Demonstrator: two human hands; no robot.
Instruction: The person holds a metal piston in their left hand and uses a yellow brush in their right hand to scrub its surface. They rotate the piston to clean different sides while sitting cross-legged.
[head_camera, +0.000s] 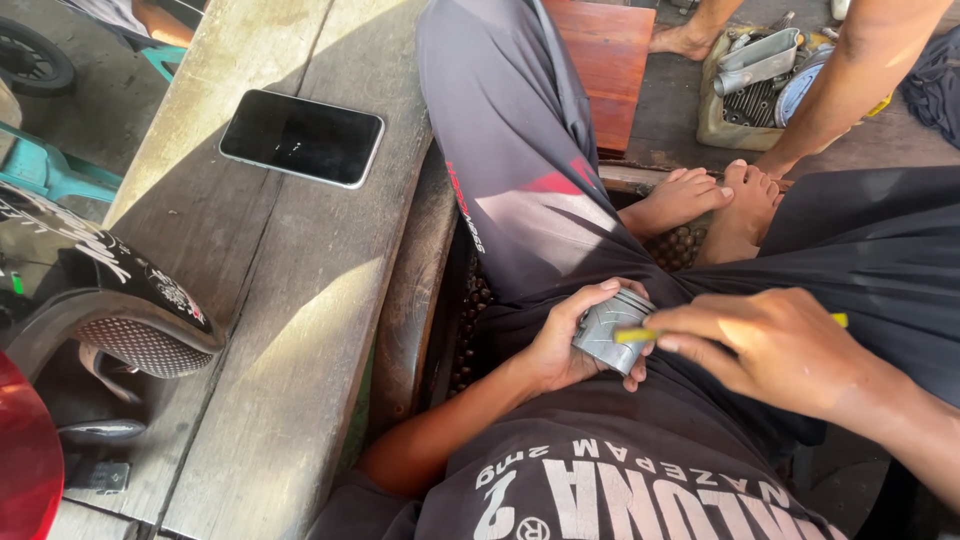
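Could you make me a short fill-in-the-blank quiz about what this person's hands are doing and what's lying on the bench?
1. The left hand grips a grey ribbed metal ____ shaped part.
2. The right hand holds a thin ____ coloured tool against that part.
3. A black flat smartphone lies on the weathered ____ bench.

Missing words: cylinder; yellow; wooden

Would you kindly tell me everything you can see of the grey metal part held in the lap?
The metal part is a small, dull grey cylinder, apparently cast metal, with ring grooves round its upper edge, like a piston. It lies tilted over the dark trousers. The left hand cups it from below and behind. The right hand lays a thin yellow tool against its side. Its far side is hidden.
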